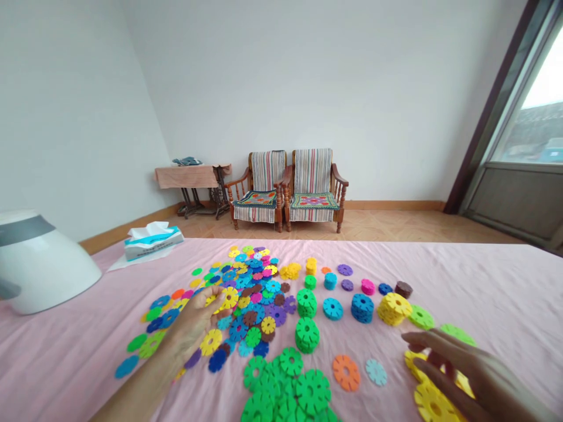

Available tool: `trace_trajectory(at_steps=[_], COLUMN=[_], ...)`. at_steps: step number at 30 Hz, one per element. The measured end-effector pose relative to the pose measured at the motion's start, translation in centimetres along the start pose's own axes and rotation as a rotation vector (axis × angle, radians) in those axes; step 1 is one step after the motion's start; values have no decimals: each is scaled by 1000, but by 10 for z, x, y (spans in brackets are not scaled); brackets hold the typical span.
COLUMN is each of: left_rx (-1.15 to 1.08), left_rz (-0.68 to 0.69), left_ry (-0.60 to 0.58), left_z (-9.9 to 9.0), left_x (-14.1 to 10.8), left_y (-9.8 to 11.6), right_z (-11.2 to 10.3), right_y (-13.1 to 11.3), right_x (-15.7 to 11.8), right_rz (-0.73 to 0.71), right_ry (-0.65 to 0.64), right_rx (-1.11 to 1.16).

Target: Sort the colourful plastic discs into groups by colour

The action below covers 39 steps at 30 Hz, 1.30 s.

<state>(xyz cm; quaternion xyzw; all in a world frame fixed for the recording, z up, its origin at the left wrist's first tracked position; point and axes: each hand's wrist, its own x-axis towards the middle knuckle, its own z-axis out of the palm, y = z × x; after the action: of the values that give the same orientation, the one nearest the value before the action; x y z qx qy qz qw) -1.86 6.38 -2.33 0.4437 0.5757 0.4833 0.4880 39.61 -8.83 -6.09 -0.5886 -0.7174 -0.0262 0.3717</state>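
My left hand [200, 319] is closed at the pile of mixed-colour notched plastic discs [255, 281], its fingertips pinching a yellow notched disc [229, 298]. Over at the right, my right hand [466, 366] hovers above a loose heap of large yellow discs [433, 401], fingers bent and apart, with nothing visible in them. Its fingers partly cover that heap. Beyond it stands a stack of yellow discs [394, 309], with light-green discs [421, 317] beside it. Green discs [285, 390] lie heaped at the near middle.
Sorted stacks stand mid-table, including green [307, 334] and blue [362, 308]. An orange disc [346, 373] and a pale blue disc [376, 372] lie singly. A white kettle [53, 269] and a tissue pack [153, 241] are at left on the pink cloth [497, 281]. Two chairs [285, 187] stand beyond.
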Motion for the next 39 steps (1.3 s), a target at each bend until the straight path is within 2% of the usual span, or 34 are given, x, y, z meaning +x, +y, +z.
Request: trace_trajectory(at_steps=[2, 6, 10, 13, 16, 18, 19, 21, 23, 25, 28, 33, 37, 39], left_rx=[160, 434, 692, 758, 675, 481, 339, -8, -263, -384, -448, -446, -418, -387], left_rz=[90, 359, 628, 695, 640, 559, 498, 311, 91, -84, -233, -324, -338, -336], left_ry=[-28, -119, -83, -69, 55, 136, 135, 0, -160, -269, -411, -541, -622, -602], left_z=[-2, -4, -4, -4, -2, 4, 10, 25, 46, 70, 106, 155, 176, 180], left_x=[2, 9, 15, 16, 11, 2, -3, -17, -31, -45, -64, -94, -109, -110], left_y=[-4, -18, -31, -31, -20, -8, -1, 10, 16, 16, 12, 4, -8, -14], right_z=[-6, -15, -19, -20, -20, -19, -17, -14, -8, -2, 8, 27, 32, 30], right_y=[-9, -20, -18, -15, -16, -19, -22, -29, -38, -49, -65, -80, -83, -84], right_x=[8, 19, 19, 17, 17, 18, 18, 18, 19, 19, 19, 17, 17, 19], right_rz=[-24, 2, 50, 76, 80, 68, 58, 43, 39, 41, 61, 96, 40, -2], right_ry=[23, 20, -80, -140, -148, -136, -130, -128, -145, -169, -127, 20, -23, -64], right_rx=[6, -7, -21, -26, -23, -14, -6, 19, 59, 112, 209, 324, 258, 183])
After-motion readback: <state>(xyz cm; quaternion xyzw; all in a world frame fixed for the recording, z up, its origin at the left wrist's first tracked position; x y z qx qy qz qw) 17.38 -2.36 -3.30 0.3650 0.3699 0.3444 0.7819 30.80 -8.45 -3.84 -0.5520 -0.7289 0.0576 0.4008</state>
